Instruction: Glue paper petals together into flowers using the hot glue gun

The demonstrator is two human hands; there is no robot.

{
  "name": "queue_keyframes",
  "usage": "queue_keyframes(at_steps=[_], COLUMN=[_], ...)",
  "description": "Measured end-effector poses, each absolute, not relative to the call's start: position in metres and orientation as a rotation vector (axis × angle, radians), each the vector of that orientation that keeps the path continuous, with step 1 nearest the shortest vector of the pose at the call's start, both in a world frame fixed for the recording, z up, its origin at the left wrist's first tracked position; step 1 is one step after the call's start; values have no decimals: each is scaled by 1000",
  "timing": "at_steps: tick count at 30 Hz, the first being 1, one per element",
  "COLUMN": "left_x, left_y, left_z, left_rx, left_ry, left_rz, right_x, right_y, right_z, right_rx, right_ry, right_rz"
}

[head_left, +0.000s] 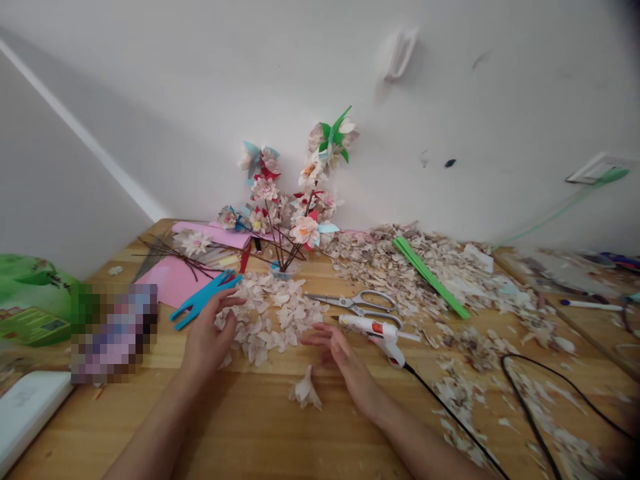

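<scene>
My left hand [211, 328] hovers at the left side of a pile of pale dried petals [280, 313], its fingers apart and holding nothing. Beside it lie strips of blue paper [204, 301]. On the pile's right, my right hand [345, 363] is also open, its fingers stretched towards the petals. A small pale flower [305, 390] lies on the wooden table between my forearms, nearest my right hand. Past that hand sit a white hot glue gun [375, 331] and a pair of scissors [363, 304].
Handmade flowers on thin stems [305, 230] stand near the wall. Brown petal scraps [385, 260] cover the right, with a green paper strip [433, 280] on them. A black cord [450, 417] crosses the front right. Pink paper [167, 279] and a green bag [40, 293] lie left.
</scene>
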State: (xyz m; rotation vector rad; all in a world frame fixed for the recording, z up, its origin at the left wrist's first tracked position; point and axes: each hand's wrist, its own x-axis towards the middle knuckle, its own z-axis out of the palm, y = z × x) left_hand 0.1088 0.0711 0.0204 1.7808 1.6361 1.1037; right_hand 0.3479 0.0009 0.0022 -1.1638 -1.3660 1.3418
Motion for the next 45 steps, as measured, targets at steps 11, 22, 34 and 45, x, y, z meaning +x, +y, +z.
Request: queue_keyframes(at_steps=[11,22,34,45], left_x=[99,99,126,158], left_y=[87,87,71,47], left_z=[2,-1,7,16], left_rx=[1898,2007,1463,617], left_ry=[1843,1733,1263,899], left_rz=[1281,1374,1405,1145], right_x=[324,266,292,296], right_y=[18,77,68,41], right_z=[44,20,25,24], right_rx=[-1364,-1244,-1191,-1055], right_ry=[-1950,-2234,-1053,-545], right_rz=[904,769,1429,1634])
